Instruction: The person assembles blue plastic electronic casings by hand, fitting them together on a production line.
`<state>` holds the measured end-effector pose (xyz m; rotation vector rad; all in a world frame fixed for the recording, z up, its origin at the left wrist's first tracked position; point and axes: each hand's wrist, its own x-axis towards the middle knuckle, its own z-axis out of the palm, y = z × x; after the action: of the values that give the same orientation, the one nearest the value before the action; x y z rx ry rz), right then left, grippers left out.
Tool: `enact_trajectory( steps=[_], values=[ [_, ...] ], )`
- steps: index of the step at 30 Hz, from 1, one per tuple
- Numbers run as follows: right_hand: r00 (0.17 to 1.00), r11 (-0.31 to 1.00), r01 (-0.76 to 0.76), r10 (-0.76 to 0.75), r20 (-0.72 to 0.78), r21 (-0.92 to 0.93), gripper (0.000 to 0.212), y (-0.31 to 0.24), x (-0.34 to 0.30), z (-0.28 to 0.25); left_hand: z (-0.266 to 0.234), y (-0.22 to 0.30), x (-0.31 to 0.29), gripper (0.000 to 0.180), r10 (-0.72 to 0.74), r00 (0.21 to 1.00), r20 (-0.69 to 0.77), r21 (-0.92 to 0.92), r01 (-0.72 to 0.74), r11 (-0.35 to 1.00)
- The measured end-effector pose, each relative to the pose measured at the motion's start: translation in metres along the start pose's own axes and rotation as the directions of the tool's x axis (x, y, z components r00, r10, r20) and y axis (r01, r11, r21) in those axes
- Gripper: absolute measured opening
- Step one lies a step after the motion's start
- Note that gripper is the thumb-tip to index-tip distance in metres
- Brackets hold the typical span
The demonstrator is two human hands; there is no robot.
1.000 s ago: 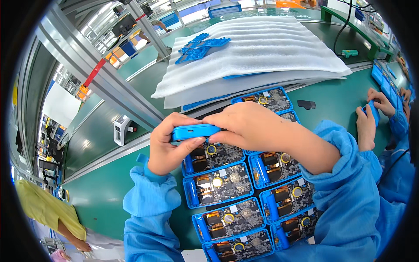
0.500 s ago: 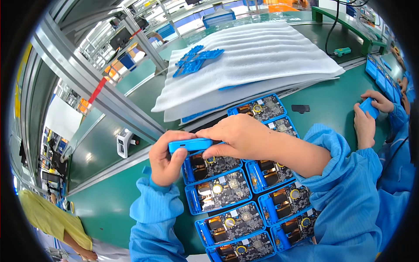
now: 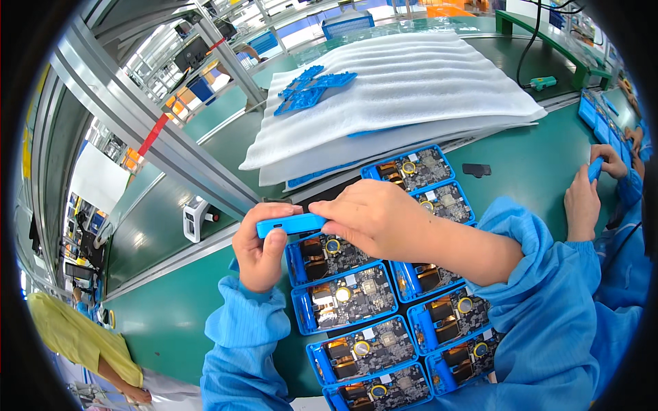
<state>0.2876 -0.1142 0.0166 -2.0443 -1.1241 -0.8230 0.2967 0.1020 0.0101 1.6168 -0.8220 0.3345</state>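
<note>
A blue plastic device housing (image 3: 295, 225) is held level above the table, its narrow side with a small slot facing me. My left hand (image 3: 257, 248) is closed round its left end, thumb on the near side. My right hand (image 3: 373, 214) is closed on the right end, thumb and fingertips at its edge; the top face is mostly hidden. Below lie several open blue housings in two columns, such as one housing with a bare circuit board (image 3: 345, 294), each showing a round coin cell and orange flex strips. My right forearm crosses over the right column.
White foam sheets (image 3: 404, 89) are stacked beyond the housings, with blue plastic pieces (image 3: 312, 89) on top. A black flat piece (image 3: 476, 169) lies right of the housings. A white handheld scanner (image 3: 195, 219) stands beside a metal post (image 3: 147, 120). At right, a co-worker's hands (image 3: 582, 198) hold a blue part.
The blue housing has tilted slightly and shifted a little left in my hands, showing more of its slotted side. The co-worker's hands have turned their blue part.
</note>
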Motion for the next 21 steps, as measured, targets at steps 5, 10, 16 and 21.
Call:
enact_trajectory(
  steps=[5, 10, 16, 21],
  values=[
    [0.938, 0.893, -0.347, 0.328, 0.115, 0.286, 0.031, -0.008, 0.006, -0.007, -0.002, 0.014, -0.002, 0.032, 0.02, 0.999, -0.026, 0.105, -0.017, 0.994],
    [0.669, -0.129, -0.678, 0.3, 0.68, 0.724, 0.066, -0.006, 0.006, -0.024, 0.011, 0.034, 0.012, 0.041, 0.496, 0.862, 0.101, 0.476, -0.48, 0.737],
    [0.656, 0.255, -0.541, 0.724, 0.212, 0.801, 0.04, -0.009, -0.015, -0.053, 0.071, 0.073, 0.034, 0.057, 0.203, 0.859, 0.47, 0.605, -0.482, 0.634],
    [0.731, 0.733, -0.506, 0.644, -0.225, 0.454, 0.041, 0.012, -0.055, -0.089, 0.086, 0.085, 0.059, 0.064, 0.096, 0.966, 0.238, 0.619, -0.228, 0.751]
  ],
)
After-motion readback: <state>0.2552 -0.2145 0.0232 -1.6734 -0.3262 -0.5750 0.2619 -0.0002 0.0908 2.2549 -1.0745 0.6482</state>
